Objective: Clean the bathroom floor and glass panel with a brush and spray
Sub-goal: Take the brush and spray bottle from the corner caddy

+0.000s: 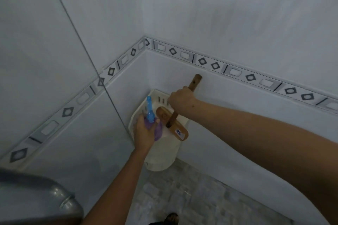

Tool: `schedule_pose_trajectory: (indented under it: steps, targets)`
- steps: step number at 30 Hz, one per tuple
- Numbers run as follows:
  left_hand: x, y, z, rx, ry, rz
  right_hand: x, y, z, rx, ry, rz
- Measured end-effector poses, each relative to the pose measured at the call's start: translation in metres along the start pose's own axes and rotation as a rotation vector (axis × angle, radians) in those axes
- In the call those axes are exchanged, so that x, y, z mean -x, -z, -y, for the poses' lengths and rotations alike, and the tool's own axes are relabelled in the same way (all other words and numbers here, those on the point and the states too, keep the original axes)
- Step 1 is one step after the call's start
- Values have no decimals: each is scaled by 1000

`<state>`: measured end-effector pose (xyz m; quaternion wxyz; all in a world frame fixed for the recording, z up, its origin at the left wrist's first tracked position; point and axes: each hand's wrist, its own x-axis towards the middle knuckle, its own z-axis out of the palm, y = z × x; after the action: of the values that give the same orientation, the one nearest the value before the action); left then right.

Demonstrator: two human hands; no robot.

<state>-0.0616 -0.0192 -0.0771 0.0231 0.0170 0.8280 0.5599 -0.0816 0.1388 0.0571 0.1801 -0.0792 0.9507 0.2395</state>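
Note:
A wooden brush (173,124) with a long handle hangs over a white plastic basket (162,159) in the corner of the bathroom. My right hand (182,99) is closed around the handle's upper part, brush head down over the basket's mouth. Beside it, my left hand (144,132) grips a purple spray bottle (158,130) with a blue nozzle, held at the basket's left rim. The glass panel (54,60) stands on the left, reflecting the tiled wall.
A patterned border strip (236,71) runs along the white tiled wall. Grey mosaic floor (192,197) lies below the basket. A metal curved object (42,199) sits at the lower left. A foot (172,218) shows at the bottom edge.

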Motion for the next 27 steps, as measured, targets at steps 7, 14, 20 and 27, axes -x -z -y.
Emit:
schedule_pose_trajectory:
  steps: [7, 14, 20, 27]
  targets:
    - [35, -58, -34, 61, -74, 169, 113, -10, -35, -351, -130, 218]
    - [104, -145, -80, -12, -125, 578, 243, -107, -60, -671, -469, 473]
    - [211, -219, -95, -201, -238, 963, 375, -242, -28, -975, -844, 556]
    - [313, -280, -59, -301, -243, 1143, 487, -366, 57, -1245, -978, 638]
